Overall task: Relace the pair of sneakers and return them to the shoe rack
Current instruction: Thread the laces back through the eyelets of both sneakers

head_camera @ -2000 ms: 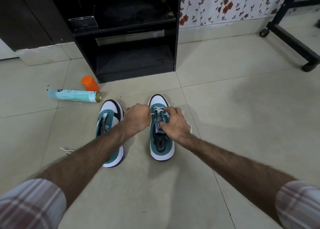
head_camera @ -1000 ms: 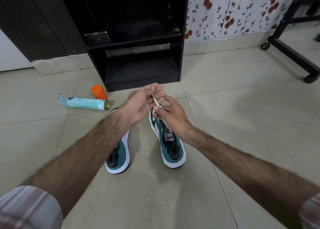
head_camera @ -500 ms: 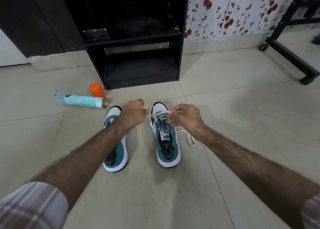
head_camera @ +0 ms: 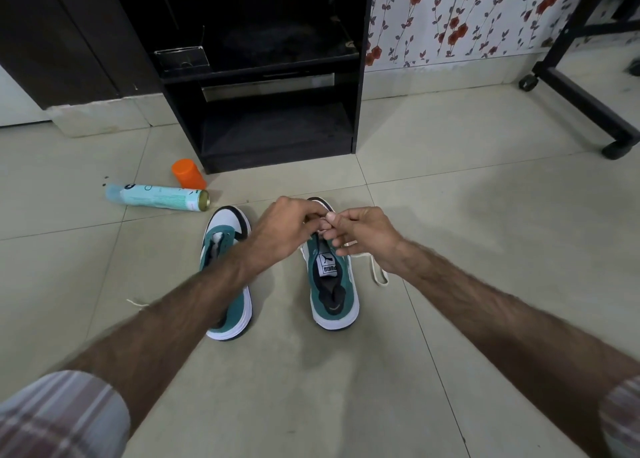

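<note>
Two teal and white sneakers stand side by side on the tiled floor (head_camera: pixel 450 353), in front of the black shoe rack (head_camera: pixel 277 125). Both have their long axis running away from the person, with the white toes toward the rack and the heels toward the camera. The left sneaker (head_camera: pixel 227 277) leans a little to the left and is partly hidden by the forearm; its tongue area is open, and a short white lace end (head_camera: pixel 136 304) lies on the floor beside it. The right sneaker (head_camera: pixel 334 291) is nearly straight, and its tongue label can be seen.

Both hands meet over the front part of the right sneaker. The left hand (head_camera: pixel 285 230) has its fingers curled, and the right hand (head_camera: pixel 365 232) has thumb and fingers pinched together; they grip the white shoelace (head_camera: pixel 377 274) between them. One loop of this lace hangs down and lies on the floor just right of the shoe.

Left of the sneakers, a light blue spray can (head_camera: pixel 159 197) lies on its side, and an orange cap (head_camera: pixel 188 173) stands near it.
</note>
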